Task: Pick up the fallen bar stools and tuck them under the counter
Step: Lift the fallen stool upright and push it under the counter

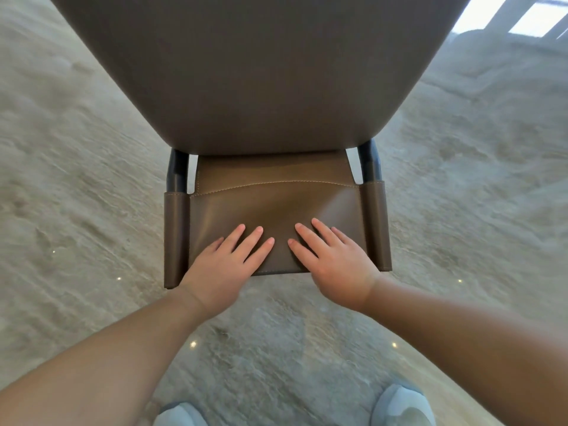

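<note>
Both hands lie flat, fingers straight and a little spread, on the brown leather backrest [276, 216] of an upright bar stool [261, 87]. The left hand [224, 265] presses the lower middle of the panel, and the right hand [335, 265] sits just beside it, index fingertips nearly meeting. Neither hand curls round anything; whether the thumbs hook under the lower edge is hidden. The leather dimples slightly between the hands.

Outward from each hand, a stitched leather sleeve wraps a dark metal post: the left post [178, 170] beyond the left hand, the right post [368, 164] beyond the right. Past the fingertips, ahead, the wide taupe seat [261, 72] stretches away. All around lies pale veined stone floor [76, 179]. Below the wrists, two light grey shoes [402, 407] stand close behind the stool. The counter is not in view.

This looks like the tucking push. To do it well, keep the palms low and evenly weighted so the stool slides straight rather than tipping forward or swinging to one side. Pushing slowly on polished stone should keep the legs from chattering. Shifting the hands outward towards the sleeved posts would probably give firmer steering than the soft middle.
</note>
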A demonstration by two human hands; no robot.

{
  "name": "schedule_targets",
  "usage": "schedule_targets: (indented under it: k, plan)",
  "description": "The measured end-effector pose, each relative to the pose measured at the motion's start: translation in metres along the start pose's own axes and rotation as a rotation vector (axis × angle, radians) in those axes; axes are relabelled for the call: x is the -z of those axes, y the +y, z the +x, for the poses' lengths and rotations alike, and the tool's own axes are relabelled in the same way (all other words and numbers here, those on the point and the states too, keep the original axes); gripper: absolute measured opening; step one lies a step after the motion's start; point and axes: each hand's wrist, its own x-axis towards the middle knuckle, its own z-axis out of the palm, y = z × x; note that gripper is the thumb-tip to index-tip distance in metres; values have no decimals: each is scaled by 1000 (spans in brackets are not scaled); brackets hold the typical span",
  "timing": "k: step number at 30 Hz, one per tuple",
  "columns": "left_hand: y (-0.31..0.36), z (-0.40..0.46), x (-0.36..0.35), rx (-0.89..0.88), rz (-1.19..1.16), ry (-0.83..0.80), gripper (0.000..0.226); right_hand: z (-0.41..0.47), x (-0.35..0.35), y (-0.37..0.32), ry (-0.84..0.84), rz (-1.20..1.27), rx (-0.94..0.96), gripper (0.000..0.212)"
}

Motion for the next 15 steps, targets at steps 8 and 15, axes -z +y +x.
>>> schedule_targets:
  k: [8, 15]
  plan:
    - [-32, -25, 150, -110, 15, 168, 81, -9, 151, 9, 189, 85, -53, 66]
    - [-93, -30, 305, -281, 127, 312, 64, 9, 305, 35, 339, 77, -89, 66]
